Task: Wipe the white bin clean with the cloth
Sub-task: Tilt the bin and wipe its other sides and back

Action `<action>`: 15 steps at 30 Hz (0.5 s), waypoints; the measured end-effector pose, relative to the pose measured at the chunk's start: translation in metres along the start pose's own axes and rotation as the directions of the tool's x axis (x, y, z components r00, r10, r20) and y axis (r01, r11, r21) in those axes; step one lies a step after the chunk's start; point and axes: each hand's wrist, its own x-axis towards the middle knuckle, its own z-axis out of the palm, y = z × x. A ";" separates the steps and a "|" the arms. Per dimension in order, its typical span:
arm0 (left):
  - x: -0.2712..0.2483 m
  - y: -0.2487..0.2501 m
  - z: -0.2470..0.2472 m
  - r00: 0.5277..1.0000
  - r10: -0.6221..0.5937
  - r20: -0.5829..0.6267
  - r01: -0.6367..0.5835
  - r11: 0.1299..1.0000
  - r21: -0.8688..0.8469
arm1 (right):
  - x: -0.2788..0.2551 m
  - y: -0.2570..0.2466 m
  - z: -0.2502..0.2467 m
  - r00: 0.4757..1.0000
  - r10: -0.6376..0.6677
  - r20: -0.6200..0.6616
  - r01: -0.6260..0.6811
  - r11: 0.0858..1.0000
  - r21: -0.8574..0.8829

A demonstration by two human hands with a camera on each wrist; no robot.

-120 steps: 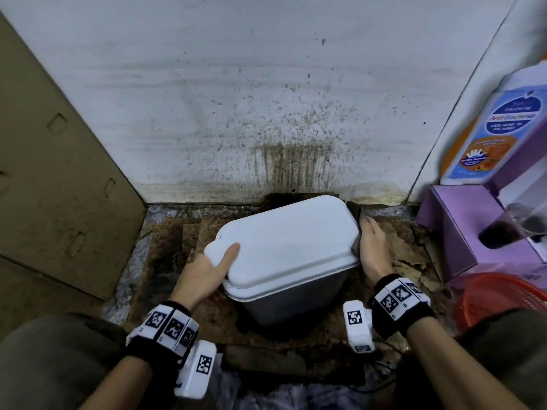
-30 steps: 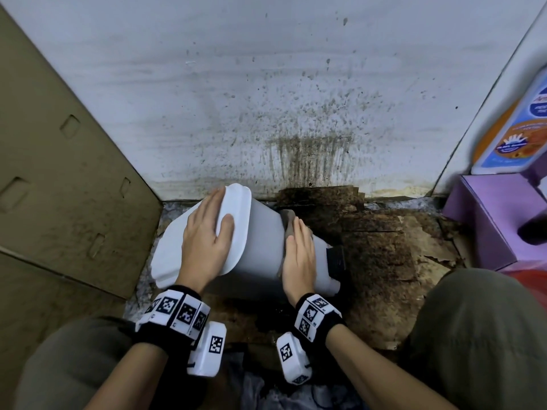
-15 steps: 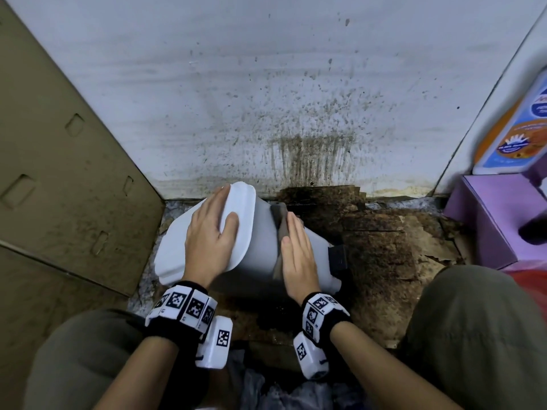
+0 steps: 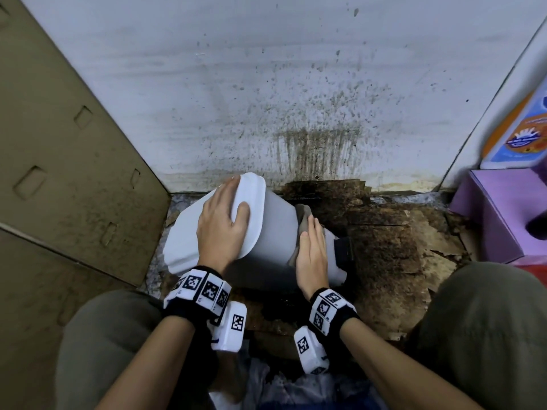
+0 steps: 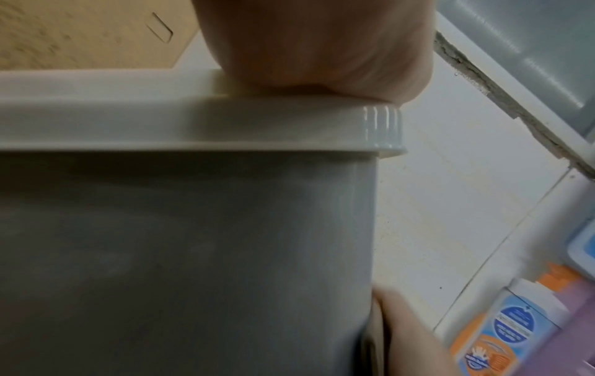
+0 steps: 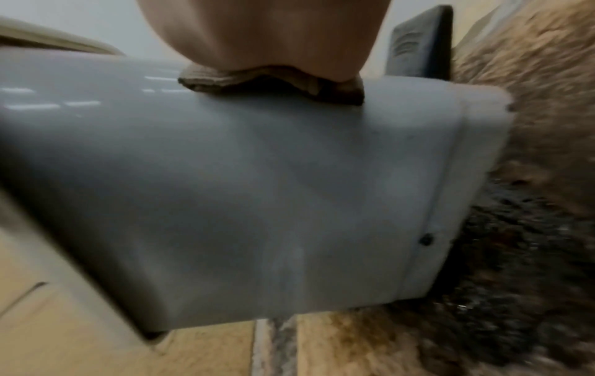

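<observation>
1. The cardboard sheet leans at the far left, just beside the tipped bin's lid.
2. The left hand lies flat, fingers straight, on the lid; I judge it steadies the tilt and keeps the lid closed.
3. The white bin lies tipped on the stained floor, lid to the left, so its side wall faces up for wiping.
4. The right hand presses the brown cloth against that wall with straight fingers, spreading pressure.
5. A purple box stands well apart on the right.
</observation>
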 end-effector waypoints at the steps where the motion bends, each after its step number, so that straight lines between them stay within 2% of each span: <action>1: 0.000 0.001 0.002 1.000 0.010 0.005 -0.010 1.000 0.007 | -0.001 -0.011 0.003 1.000 -0.016 0.007 0.016 1.000 0.023; 8: -0.002 0.005 0.008 0.999 0.038 0.008 -0.038 0.999 0.026 | -0.001 -0.070 0.012 0.980 -0.175 0.096 0.167 0.982 0.088; 15: -0.001 0.004 0.010 0.998 0.064 0.027 -0.064 0.998 0.020 | -0.002 -0.050 0.009 0.961 -0.273 0.040 0.271 0.962 0.030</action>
